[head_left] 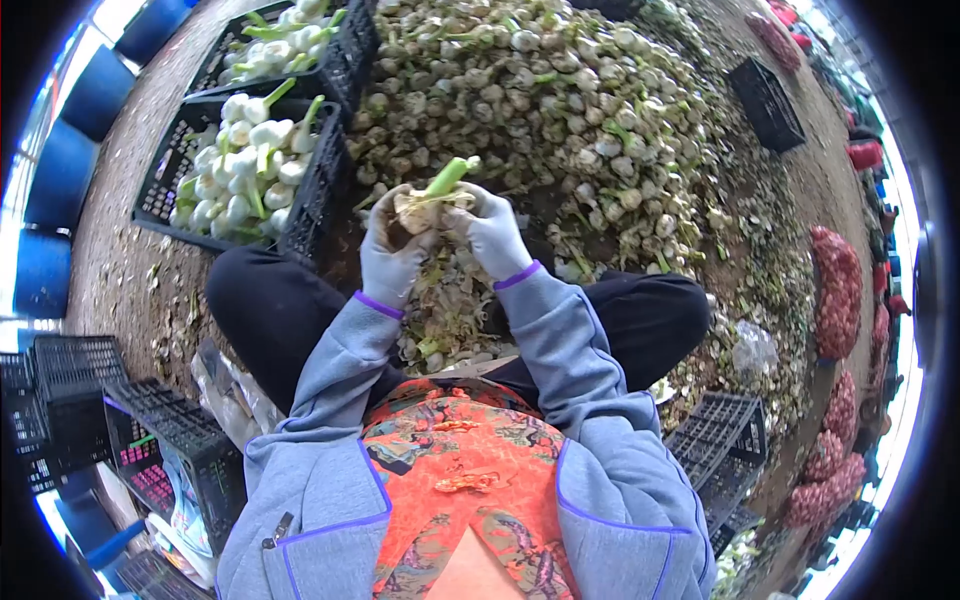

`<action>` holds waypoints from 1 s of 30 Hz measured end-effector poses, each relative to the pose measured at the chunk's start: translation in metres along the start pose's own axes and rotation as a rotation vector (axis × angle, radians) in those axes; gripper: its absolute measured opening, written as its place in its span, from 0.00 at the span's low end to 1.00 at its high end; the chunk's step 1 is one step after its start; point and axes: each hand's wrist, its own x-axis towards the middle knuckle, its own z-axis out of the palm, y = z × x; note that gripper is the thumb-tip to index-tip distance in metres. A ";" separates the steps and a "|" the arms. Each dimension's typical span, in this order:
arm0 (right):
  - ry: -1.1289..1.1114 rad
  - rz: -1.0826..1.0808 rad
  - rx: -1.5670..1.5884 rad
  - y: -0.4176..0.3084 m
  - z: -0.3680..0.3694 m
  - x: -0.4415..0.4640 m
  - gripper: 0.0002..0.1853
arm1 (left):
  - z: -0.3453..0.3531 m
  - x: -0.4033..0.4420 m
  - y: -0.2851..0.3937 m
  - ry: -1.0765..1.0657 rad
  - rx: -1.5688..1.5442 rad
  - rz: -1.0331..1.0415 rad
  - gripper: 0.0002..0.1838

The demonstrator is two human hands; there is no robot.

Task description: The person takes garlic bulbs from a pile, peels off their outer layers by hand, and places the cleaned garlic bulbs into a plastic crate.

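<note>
A garlic bulb (418, 212) with a thick green stem and loose, dirty outer skin is held up in front of me. My left hand (392, 245), in a whitish glove, is closed around the bulb's left side. From the right, my right hand (492, 232), gloved the same way, pinches at the skin near the stem. Peeled skins (450, 305) lie in a heap below my hands, between my legs. Just beyond, a large pile of unpeeled garlic (540, 110) covers the ground.
At the left front, a black crate (150, 195) holds clean white garlic, with another filled crate (362, 50) behind it. Black crates (175, 420) stand at my left side and more (715, 440) at my right. Red net sacks (836, 290) line the right. Blue barrels (62, 175) stand far left.
</note>
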 end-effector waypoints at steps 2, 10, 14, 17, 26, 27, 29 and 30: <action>-0.022 0.007 -0.016 -0.014 0.009 -0.001 0.16 | -0.001 0.003 -0.007 0.010 0.110 0.050 0.35; 0.009 0.060 0.117 -0.002 0.002 0.002 0.16 | 0.001 0.004 -0.003 -0.027 0.088 0.012 0.33; 0.032 0.052 0.089 0.000 0.000 0.003 0.16 | 0.000 0.003 -0.009 -0.019 0.279 0.072 0.34; -0.021 0.010 0.087 0.005 0.000 0.005 0.16 | -0.003 0.002 -0.014 0.000 0.201 0.019 0.35; 0.013 0.044 0.057 0.004 -0.006 0.000 0.15 | -0.003 0.004 -0.011 -0.011 0.154 0.082 0.36; 0.013 -0.039 -0.047 0.008 -0.009 0.002 0.17 | -0.003 0.003 -0.009 -0.020 0.109 0.031 0.34; 0.025 -0.344 -0.468 0.013 -0.018 0.009 0.20 | -0.004 0.000 -0.003 -0.026 0.065 -0.015 0.33; 0.021 -0.332 -0.530 -0.005 -0.012 0.004 0.20 | -0.001 -0.001 0.006 0.010 -0.021 -0.107 0.31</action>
